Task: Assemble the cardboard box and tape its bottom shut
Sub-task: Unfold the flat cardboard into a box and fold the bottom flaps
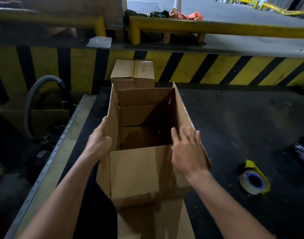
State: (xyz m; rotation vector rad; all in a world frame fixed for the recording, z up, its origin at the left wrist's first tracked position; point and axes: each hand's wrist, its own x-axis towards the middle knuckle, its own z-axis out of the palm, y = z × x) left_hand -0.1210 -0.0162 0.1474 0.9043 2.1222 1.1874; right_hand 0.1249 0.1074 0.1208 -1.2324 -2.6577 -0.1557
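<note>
Table point(234, 121), open box point(134, 171), far box point(130, 69) (print blurred)

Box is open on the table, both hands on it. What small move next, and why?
Probably fold the near flap inward with the right hand: the box gapes open on top, left hand braces its left side, tape roll lies unused.

Matt brown cardboard box point(135, 169); beside it a glossy clear tape roll point(252, 182) on the dark, matt, scuffed table point(242, 121) with its dull metal edge.
</note>
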